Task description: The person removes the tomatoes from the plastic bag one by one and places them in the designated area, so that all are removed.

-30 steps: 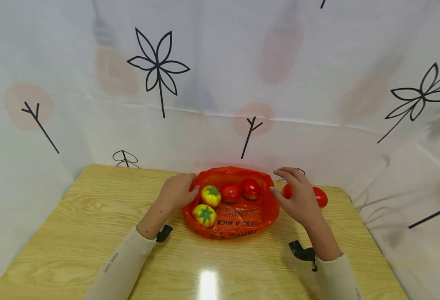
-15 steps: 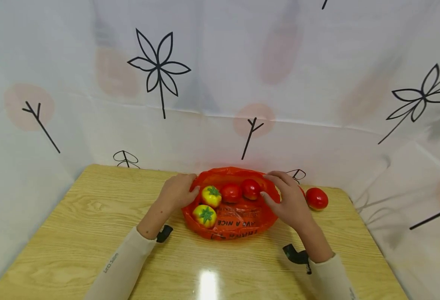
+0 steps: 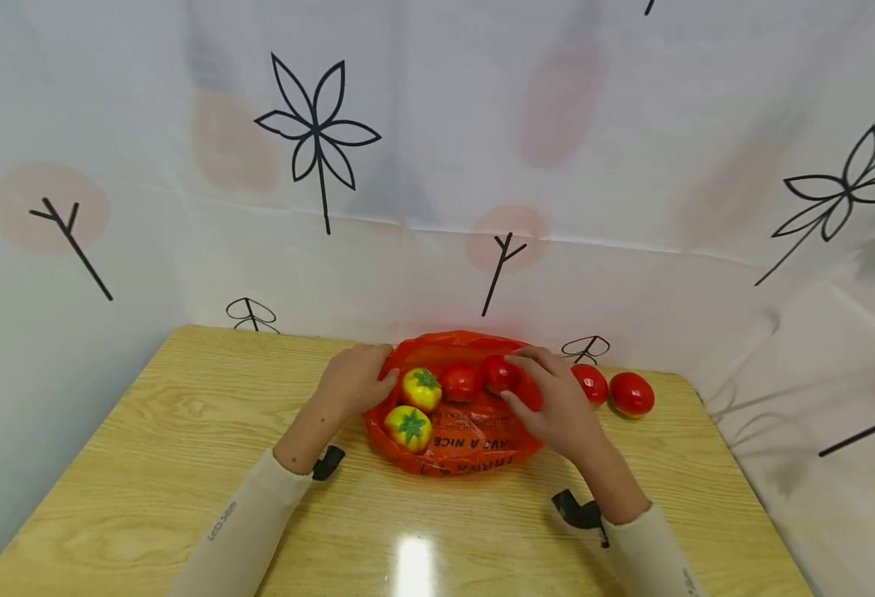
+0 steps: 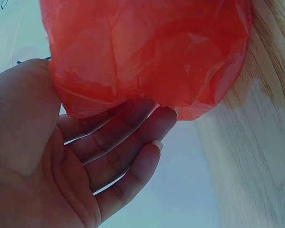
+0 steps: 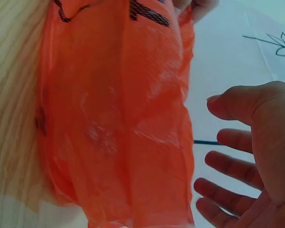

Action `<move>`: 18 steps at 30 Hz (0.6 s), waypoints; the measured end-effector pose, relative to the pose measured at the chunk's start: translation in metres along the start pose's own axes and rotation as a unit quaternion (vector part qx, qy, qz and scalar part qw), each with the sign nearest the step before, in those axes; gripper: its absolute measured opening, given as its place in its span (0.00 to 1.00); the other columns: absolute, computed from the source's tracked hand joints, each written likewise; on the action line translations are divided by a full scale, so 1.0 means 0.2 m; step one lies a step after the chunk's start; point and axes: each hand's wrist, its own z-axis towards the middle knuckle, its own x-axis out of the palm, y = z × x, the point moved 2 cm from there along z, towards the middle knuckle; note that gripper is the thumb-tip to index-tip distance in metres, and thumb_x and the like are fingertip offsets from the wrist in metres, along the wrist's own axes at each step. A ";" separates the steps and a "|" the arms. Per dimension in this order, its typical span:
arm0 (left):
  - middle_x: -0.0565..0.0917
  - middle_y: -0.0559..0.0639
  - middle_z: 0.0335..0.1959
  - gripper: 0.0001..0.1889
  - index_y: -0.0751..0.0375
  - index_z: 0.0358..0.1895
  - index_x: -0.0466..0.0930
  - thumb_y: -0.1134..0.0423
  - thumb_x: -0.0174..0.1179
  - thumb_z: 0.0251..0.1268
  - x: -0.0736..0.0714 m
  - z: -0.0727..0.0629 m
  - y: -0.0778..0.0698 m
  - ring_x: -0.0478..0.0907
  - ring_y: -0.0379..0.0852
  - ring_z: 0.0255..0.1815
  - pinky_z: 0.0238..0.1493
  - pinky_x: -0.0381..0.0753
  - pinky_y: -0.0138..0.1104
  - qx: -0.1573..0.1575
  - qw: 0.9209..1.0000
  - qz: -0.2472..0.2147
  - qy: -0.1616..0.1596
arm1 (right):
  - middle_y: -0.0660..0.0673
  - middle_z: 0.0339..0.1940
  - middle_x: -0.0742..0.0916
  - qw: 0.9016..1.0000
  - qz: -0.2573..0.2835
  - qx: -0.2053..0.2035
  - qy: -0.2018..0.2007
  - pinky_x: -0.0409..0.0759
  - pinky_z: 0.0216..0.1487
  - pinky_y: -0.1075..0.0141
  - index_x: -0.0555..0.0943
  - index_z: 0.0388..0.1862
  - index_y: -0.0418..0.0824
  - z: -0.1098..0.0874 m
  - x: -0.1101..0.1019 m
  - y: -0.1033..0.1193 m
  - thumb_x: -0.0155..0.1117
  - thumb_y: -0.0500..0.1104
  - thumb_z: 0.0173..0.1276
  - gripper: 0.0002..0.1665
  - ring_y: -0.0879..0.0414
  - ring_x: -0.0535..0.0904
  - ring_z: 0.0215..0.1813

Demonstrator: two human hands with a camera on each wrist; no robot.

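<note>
A red plastic bag (image 3: 474,431) with dark printing stands with its mouth spread wide on the table. Two yellow tomatoes with green leafy tops, one a yellow tomato (image 3: 408,427) nearer the front, lie in its left part. Farther back inside are a red tomato (image 3: 460,382) and another red tomato (image 3: 498,375). My left hand (image 3: 353,380) grips the bag's left rim, its fingers behind the plastic in the left wrist view. Over the bag's right side, my right hand (image 3: 556,404) has its fingers apart and holds nothing, fingertips close to the right-hand red tomato.
Right of the bag, two more red tomatoes, a nearer one (image 3: 590,384) and an outer one (image 3: 632,394), rest on the wooden table (image 3: 183,431). A white patterned cloth (image 3: 422,166) hangs behind and around the table.
My right hand has moved left, from in front of the two red tomatoes on the table to over the bag's right side, uncovering those tomatoes. My left hand stays at the rim.
</note>
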 end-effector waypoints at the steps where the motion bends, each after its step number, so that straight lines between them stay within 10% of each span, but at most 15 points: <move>1: 0.89 0.50 0.40 0.11 0.58 0.51 0.85 0.57 0.63 0.76 0.00 0.00 0.00 0.82 0.47 0.35 0.39 0.86 0.41 0.001 1.000 0.001 -0.001 | 0.41 0.65 0.82 1.000 -0.002 -0.003 0.002 0.79 0.66 0.40 0.83 0.65 0.38 0.00 0.01 0.00 0.79 0.41 0.66 0.29 0.40 0.77 0.67; 18: 0.88 0.49 0.37 0.10 0.58 0.50 0.85 0.57 0.63 0.76 0.00 -0.05 -0.04 0.81 0.47 0.33 0.36 0.85 0.40 0.001 1.000 0.006 -0.004 | 0.36 0.67 0.80 0.999 -0.017 -0.008 0.050 0.79 0.66 0.41 0.83 0.64 0.36 -0.02 0.08 -0.01 0.76 0.42 0.68 0.27 0.38 0.76 0.67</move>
